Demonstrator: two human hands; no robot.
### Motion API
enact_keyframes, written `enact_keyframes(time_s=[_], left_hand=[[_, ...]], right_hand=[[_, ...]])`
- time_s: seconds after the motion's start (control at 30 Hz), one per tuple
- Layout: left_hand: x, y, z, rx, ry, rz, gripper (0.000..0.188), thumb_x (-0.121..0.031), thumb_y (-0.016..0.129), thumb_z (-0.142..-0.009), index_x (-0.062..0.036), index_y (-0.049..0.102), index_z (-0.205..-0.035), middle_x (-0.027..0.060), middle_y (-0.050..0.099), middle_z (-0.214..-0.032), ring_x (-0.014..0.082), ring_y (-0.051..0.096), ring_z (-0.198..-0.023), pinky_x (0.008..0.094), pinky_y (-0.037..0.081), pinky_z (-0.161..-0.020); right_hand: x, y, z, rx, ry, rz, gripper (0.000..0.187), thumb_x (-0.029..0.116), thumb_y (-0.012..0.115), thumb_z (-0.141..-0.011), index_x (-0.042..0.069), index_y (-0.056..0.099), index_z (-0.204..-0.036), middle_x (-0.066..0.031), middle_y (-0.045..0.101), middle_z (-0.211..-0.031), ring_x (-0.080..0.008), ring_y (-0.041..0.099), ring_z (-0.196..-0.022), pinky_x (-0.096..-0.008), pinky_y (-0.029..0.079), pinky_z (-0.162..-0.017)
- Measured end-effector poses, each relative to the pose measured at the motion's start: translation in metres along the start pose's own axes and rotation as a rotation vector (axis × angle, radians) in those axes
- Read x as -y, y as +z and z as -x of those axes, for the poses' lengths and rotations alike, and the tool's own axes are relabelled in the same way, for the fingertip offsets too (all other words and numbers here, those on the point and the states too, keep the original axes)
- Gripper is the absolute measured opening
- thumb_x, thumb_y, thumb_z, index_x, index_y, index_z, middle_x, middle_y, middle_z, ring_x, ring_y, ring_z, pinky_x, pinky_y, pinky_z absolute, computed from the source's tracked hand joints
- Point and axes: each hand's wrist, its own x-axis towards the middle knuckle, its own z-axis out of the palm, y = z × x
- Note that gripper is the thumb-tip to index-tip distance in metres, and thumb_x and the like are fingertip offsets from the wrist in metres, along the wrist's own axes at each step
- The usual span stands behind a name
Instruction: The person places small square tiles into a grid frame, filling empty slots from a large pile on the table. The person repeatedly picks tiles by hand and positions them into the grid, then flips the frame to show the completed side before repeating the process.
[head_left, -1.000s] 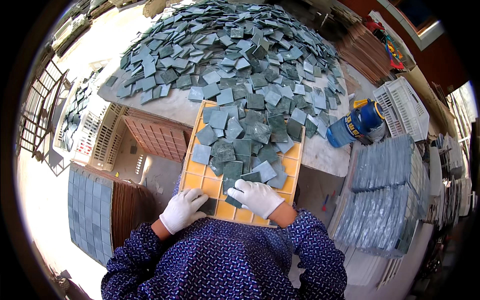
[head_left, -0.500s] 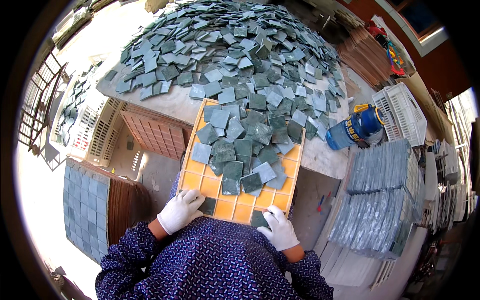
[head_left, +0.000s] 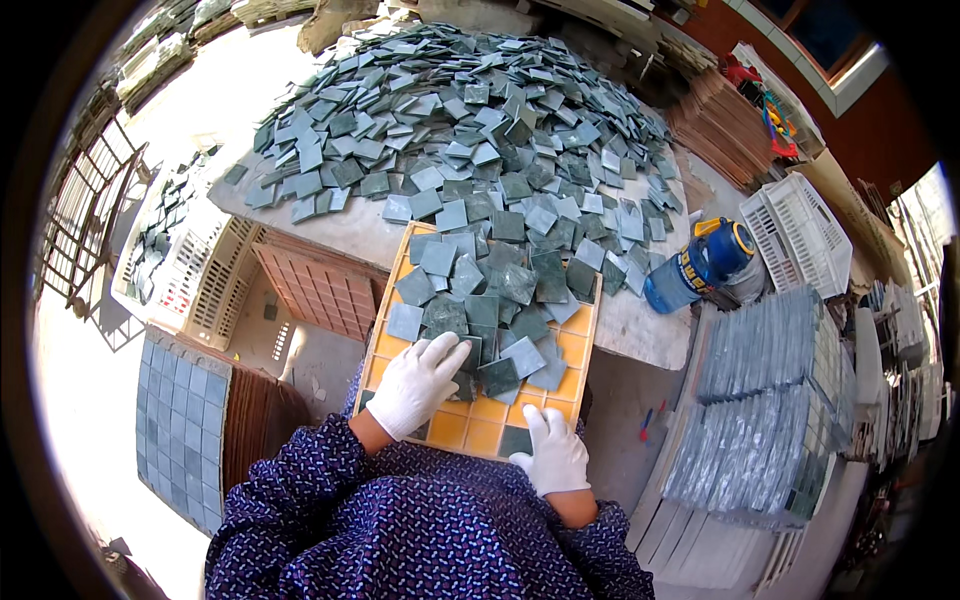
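A shallow tray with orange-yellow square cells rests against my lap and the table edge. Loose grey-green square stone tiles cover its upper and middle part. My left hand, in a white glove, reaches over the tray's lower left, its fingertips closed on a dark green tile among the loose ones. Its thumb is mostly hidden. My right hand, gloved too, lies at the tray's lower right corner, fingers stretched and apart beside a dark tile lying in a bottom-row cell.
A big heap of tiles covers the table ahead. A blue water bottle stands at its right. Stacked bundles of tiles and a white crate are right; tiled panels and a plastic crate left.
My left hand has moved up and right from the tray's lower left corner to the loose tiles. My right hand stays at the lower right corner, drawn slightly back from its tile.
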Motion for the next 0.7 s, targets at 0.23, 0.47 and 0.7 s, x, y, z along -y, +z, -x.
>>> enact_keyframes(time_s=[0.23, 0.47, 0.7], left_hand=[[0.009, 0.008, -0.029, 0.029, 0.068, -0.116, 0.051, -0.015, 0.071, -0.065, -0.0049, 0.057, -0.113, 0.0076, 0.051, -0.115, 0.0262, 0.055, -0.095, 0.0374, 0.048, -0.081], [-0.003, -0.017, 0.013, 0.072, 0.030, 0.042, 0.054, -0.021, 0.070, -0.066, -0.0066, 0.055, -0.116, 0.0119, 0.058, -0.105, 0.0304, 0.058, -0.094, 0.0410, 0.050, -0.081], [-0.005, 0.010, 0.069, 0.270, 0.064, 0.134, 0.052, -0.021, 0.071, -0.073, -0.0043, 0.053, -0.119, 0.0115, 0.053, -0.112, 0.0292, 0.057, -0.098, 0.0380, 0.049, -0.085]], right_hand=[[-0.005, 0.000, -0.083, -0.196, -0.328, 0.073, 0.063, 0.015, 0.078, -0.069, 0.016, 0.053, -0.127, -0.0122, 0.048, -0.122, -0.0294, 0.056, -0.105, -0.0402, 0.050, -0.083], [0.008, -0.013, -0.060, -0.234, -0.409, -0.119, 0.047, 0.017, 0.068, -0.070, 0.004, 0.053, -0.113, -0.0118, 0.052, -0.113, -0.0293, 0.058, -0.096, -0.0398, 0.050, -0.079], [0.012, 0.023, -0.001, -0.047, -0.245, -0.195, 0.050, 0.019, 0.071, -0.075, 0.002, 0.053, -0.119, -0.0142, 0.052, -0.116, -0.0310, 0.057, -0.101, -0.0388, 0.049, -0.084]])
